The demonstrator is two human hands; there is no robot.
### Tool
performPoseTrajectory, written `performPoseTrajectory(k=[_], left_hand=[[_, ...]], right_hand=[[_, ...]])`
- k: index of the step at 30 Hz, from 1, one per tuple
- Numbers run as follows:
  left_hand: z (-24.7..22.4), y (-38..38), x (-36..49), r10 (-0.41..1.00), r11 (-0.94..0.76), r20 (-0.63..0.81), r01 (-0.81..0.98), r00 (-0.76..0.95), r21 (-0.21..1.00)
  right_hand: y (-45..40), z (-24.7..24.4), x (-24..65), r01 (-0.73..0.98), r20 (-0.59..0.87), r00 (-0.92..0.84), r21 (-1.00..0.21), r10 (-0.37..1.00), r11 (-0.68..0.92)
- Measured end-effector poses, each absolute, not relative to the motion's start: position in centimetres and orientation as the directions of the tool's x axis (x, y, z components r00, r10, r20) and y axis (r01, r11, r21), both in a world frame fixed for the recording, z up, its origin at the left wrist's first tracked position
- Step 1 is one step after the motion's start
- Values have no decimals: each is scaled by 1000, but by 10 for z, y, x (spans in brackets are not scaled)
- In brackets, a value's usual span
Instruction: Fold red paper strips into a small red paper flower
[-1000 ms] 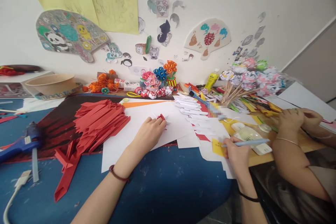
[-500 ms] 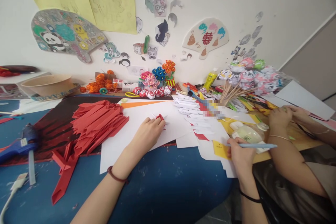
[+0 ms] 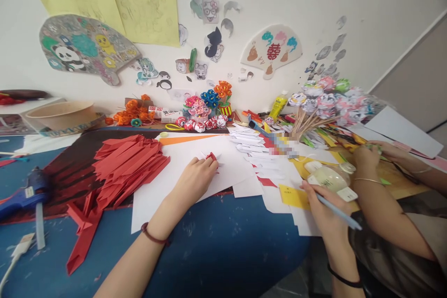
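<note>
My left hand (image 3: 195, 177) rests on a white sheet of paper (image 3: 150, 212), fingers closed on a small red and white folded paper piece (image 3: 211, 155), which they partly hide. My right hand (image 3: 328, 209) holds a light blue pen (image 3: 340, 214) slantwise, its far end pointing down to the right, above the edge of the sheets. Beside that hand lie a yellow paper slip (image 3: 292, 196) and a bottle of pale liquid (image 3: 326, 179). Left of the white sheet is a heap of folded red paper strips (image 3: 129, 165). White folded strips (image 3: 246, 149) lie in a row to the right.
A blue glue gun (image 3: 30, 193) and a white cable plug (image 3: 23, 244) lie at the left. Paper flowers on sticks (image 3: 323, 100), small flower pots (image 3: 225, 109) and a beige bowl (image 3: 61, 114) line the wall. At the right, a co-worker's hands (image 3: 368, 156) work close by.
My right hand has turned, so the pen has swung from nearly level to tilted down at the right. My left hand stays on the red and white paper piece. The view has shifted slightly.
</note>
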State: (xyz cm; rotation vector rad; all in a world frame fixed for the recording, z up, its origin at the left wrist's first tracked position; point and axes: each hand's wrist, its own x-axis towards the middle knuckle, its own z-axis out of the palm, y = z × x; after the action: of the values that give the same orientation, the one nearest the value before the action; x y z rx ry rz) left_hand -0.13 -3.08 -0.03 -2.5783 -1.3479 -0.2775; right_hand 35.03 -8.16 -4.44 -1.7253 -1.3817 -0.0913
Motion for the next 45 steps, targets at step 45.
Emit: performPoseTrajectory(k=[45], left_hand=[[-1, -31, -1, 783, -551, 272, 827, 560, -114]], right_hand=[[-102, -80, 409, 862, 627, 311, -502, 714, 65]])
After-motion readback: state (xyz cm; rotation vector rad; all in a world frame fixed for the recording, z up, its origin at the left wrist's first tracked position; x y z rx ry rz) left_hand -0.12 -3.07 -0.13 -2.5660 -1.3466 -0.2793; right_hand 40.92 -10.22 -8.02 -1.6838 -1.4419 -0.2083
